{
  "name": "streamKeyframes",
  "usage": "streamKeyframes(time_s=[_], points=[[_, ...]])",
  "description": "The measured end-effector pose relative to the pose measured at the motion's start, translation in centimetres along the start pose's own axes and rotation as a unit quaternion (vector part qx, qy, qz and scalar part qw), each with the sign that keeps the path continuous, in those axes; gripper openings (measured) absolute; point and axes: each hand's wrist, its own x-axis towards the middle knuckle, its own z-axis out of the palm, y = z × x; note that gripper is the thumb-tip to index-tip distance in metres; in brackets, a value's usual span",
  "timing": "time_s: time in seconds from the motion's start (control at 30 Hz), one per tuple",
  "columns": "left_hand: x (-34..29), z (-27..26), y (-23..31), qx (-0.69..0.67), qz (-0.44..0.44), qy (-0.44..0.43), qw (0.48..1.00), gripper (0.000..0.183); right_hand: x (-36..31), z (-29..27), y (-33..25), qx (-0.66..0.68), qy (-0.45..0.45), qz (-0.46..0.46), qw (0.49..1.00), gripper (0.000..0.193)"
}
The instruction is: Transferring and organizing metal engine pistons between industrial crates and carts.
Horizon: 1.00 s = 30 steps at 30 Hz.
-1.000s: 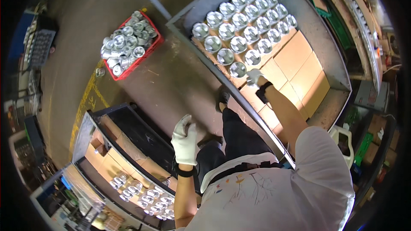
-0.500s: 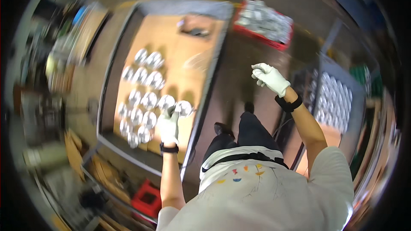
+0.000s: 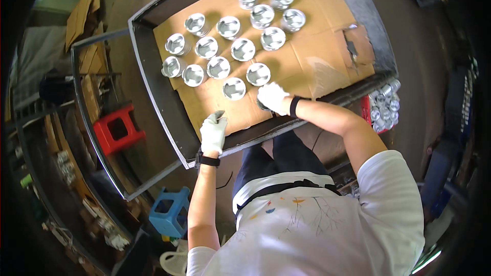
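My left hand (image 3: pixel 213 132), in a white glove, is over the near left part of the cardboard (image 3: pixel 296 66). Its fingers are loosely bent and slightly apart, with nothing visible in them. The closest piece to it is a shiny metal piston (image 3: pixel 234 88), standing up and to the right, apart from the fingers. My right hand (image 3: pixel 273 97), also gloved, is closed at the cardboard's near edge on a piston (image 3: pixel 262 105) that is mostly hidden beneath it. Several more pistons (image 3: pixel 218 67) stand upright in loose rows farther back.
A raised dark rim (image 3: pixel 245 144) borders the cardboard. A red crate (image 3: pixel 366 110) of metal parts stands low on the right. On the left are a red stool (image 3: pixel 118 129), a blue stool (image 3: pixel 170 211) and a metal frame (image 3: pixel 105 171). Torn cardboard (image 3: pixel 358 46) lies at the right end.
My view has swung round, bringing the cardboard in front of me. My right hand has moved from open air onto a piston by the near edge. My left hand has come away from the pistons.
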Motion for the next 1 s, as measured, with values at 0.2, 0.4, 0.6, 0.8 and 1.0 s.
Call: streamKeyframes(time_s=[0.2, 0.4, 0.6, 0.8, 1.0], points=[[6.5, 5.4, 5.4, 0.009, 0.072, 0.058, 0.996, 0.022, 3.8, 5.2, 0.1, -0.156, 0.053, -0.178, 0.97, 0.019], [14.1, 11.5, 7.2, 0.251, 0.167, 0.007, 0.953, 0.022, 1.0, -1.4, 4.1, 0.032, 0.076, -0.181, 0.98, 0.017], [18.0, 17.6, 3.9, 0.331, 0.17, -0.021, 0.928, 0.022, 1.3, -7.0, 12.7, 0.2, 0.025, -0.029, 0.979, 0.026], [18.9, 17.9, 3.8, 0.424, 0.21, -0.013, 0.881, 0.012, 9.0, -8.4, 17.2, 0.221, -0.14, 0.065, 0.963, 0.02], [18.1, 15.1, 6.8, 0.439, 0.184, -0.037, 0.878, 0.016, 10.1, -8.4, 19.7, 0.197, -0.185, -0.046, 0.962, 0.014]])
